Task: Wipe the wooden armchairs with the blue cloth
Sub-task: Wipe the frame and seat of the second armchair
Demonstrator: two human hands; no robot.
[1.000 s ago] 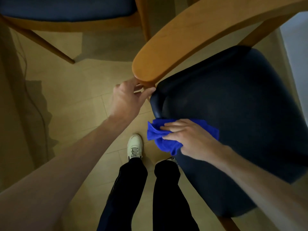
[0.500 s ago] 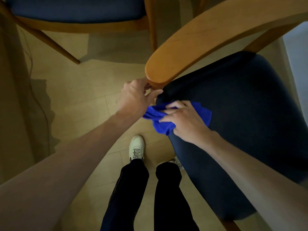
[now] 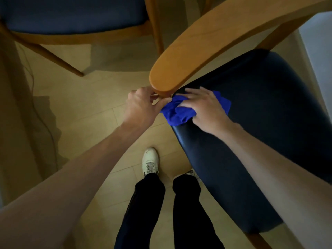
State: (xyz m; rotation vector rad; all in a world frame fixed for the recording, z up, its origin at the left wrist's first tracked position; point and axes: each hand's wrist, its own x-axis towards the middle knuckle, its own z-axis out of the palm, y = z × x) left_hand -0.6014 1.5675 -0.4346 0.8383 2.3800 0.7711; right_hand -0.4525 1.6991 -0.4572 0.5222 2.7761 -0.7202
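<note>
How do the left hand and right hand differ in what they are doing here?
The left hand grips under the tip of the curved wooden armrest; the right hand presses the crumpled blue cloth onto the dark blue seat cushion. Left fingers curl; right fingers lie fairly flat. Both work on one armchair.

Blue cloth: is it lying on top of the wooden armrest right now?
No. The blue cloth sits under the right hand on the dark seat cushion, below the armrest.

Pale wood-plank floor (image 3: pixel 100 112). Standing on it: near armchair (image 3: pixel 269 123) at 3 o'clock, second armchair (image 3: pixel 71 17) at 11 o'clock, its leg (image 3: pixel 59 60) slanting down; two white shoes (image 3: pixel 150 161) at 6 o'clock; a thin cable (image 3: pixel 45 121) at 9 o'clock.
</note>
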